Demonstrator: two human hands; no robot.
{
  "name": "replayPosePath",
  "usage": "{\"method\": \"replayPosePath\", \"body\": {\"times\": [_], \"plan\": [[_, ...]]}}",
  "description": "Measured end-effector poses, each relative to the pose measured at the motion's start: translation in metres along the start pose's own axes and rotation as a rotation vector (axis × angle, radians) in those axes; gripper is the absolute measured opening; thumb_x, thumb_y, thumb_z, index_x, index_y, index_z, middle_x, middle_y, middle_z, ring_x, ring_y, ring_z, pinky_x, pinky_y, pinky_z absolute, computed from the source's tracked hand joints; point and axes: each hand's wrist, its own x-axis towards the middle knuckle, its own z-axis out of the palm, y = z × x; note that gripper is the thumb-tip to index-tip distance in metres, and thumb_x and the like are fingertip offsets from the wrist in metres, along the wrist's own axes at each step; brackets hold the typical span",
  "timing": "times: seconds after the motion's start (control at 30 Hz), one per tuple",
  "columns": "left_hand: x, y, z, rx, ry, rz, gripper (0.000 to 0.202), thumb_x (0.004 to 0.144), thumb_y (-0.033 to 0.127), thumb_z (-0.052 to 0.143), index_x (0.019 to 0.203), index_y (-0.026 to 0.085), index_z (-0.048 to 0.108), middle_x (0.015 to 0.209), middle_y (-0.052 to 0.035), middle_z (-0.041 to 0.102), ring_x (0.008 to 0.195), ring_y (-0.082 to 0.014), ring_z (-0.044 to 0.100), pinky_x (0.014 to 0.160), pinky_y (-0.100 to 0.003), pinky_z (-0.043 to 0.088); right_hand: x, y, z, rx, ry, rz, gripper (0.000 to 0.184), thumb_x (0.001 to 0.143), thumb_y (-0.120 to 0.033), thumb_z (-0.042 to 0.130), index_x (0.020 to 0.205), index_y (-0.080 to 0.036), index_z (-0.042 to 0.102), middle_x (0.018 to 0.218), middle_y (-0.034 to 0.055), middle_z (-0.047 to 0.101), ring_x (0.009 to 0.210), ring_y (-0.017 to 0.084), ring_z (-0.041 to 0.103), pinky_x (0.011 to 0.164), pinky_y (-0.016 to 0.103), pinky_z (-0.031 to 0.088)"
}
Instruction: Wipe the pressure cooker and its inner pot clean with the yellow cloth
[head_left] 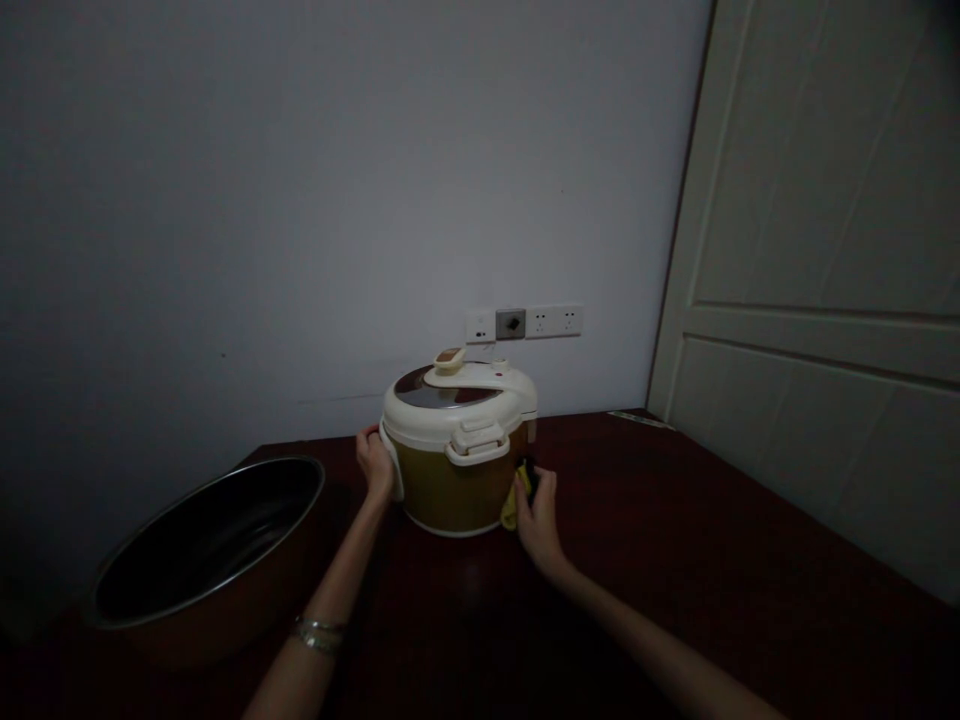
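An electric pressure cooker point(450, 485) with a white lid and greenish-gold body stands upright on the dark red table point(465, 640). My left hand point(375, 465) grips its left side at a white panel, with the fingertips partly hidden behind it. On the right, my right hand point(538, 518) is closed on a yellow and black cloth point(511, 510), which touches the lower right side of the body. A white side handle point(478, 447) faces me, and a knob point(449, 360) tops the lid.
A large dark oval pot point(206, 610) with a metal rim stands open at the left. Wall sockets point(553, 321) are behind the cooker. A pale panelled door point(810, 330) stands along the right side. The light is dim.
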Motion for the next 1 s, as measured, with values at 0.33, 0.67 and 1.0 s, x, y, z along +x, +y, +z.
{"method": "replayPosePath", "body": {"times": [0.33,0.67,1.0], "plan": [[0.006,-0.009,0.001,0.002,0.004,0.018,0.021,0.071,0.025,0.038,0.081,0.018,0.055,0.083,-0.0041,0.059,0.084,-0.0191,0.055,0.083,-0.034,0.042,0.017,-0.026,-0.006,0.035,-0.131,-0.472,0.035,0.079,-0.008,0.041,0.11,-0.023,0.037,0.099,0.0071,0.043,0.092,0.019,0.049,0.081,0.037,0.045],[0.004,-0.002,0.001,-0.003,0.005,0.014,0.018,0.071,0.023,0.038,0.079,0.019,0.053,0.082,-0.0042,0.06,0.084,-0.0192,0.055,0.085,-0.034,0.04,0.019,-0.032,-0.004,0.057,-0.033,-0.245,0.022,0.085,-0.024,0.042,0.107,-0.021,0.039,0.098,0.0078,0.047,0.094,0.019,0.049,0.085,0.039,0.042],[0.003,-0.001,0.0,-0.009,0.006,0.014,0.018,0.07,0.024,0.038,0.079,0.019,0.053,0.083,-0.0051,0.06,0.086,-0.0202,0.055,0.085,-0.035,0.04,0.057,-0.044,-0.014,0.071,0.115,-0.098,0.021,0.086,-0.034,0.043,0.097,-0.018,0.05,0.093,0.0084,0.055,0.09,0.021,0.053,0.083,0.038,0.043]]}}
